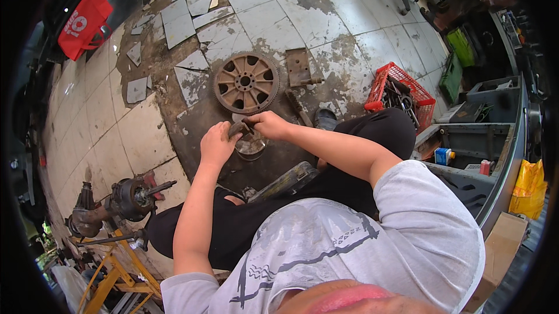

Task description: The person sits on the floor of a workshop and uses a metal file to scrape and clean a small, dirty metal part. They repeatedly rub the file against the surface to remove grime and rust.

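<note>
Head view: left hand [218, 141] beside right hand [269, 124], forearms [331, 143] angled inward.

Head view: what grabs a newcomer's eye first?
Likely the big toothed wheel, brown and spoked, lying on the floor at upper centre. Just below it in the picture, the left hand and right hand hold something dark, too small to identify. Red stands out too: a bag at upper left and a crate at right.

This round, wide view looks down and ahead from the person's head [343, 301]. The shirt [314, 250] is closest, below the left hand [217, 144] and right hand [269, 124]; floor [349, 11] stretches beyond them.
</note>
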Motion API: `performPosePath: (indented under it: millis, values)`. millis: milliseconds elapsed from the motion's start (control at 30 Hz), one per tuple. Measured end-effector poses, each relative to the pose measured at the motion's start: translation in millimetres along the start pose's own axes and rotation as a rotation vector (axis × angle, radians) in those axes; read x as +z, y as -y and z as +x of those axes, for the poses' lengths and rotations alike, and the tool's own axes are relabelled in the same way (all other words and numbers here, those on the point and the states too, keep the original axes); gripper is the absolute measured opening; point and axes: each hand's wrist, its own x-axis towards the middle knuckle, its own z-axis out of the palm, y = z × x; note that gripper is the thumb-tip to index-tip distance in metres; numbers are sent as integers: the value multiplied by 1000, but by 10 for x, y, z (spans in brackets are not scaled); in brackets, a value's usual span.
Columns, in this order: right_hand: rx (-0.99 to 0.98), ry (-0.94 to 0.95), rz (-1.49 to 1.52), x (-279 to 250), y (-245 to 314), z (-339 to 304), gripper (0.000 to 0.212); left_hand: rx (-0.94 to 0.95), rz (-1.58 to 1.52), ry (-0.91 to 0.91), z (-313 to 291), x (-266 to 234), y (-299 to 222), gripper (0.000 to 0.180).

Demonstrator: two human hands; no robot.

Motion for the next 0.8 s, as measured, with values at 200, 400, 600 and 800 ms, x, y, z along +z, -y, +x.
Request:
performPosePath:
  millis: [200,400,600,800]
  values:
    - [-6,53,-199,-61,-47,7,53,-2,12,20,39,-9,-1,37]
    - [131,50,102,-60,80,-6,46,-21,-12,51,35,-74,27,37]
    - [26,8,207,6,82,-22,46,12,-19,9,17,17,137,38]
    - [77,6,265,48,-129,79,46,19,-50,-35,3,49,132,38]
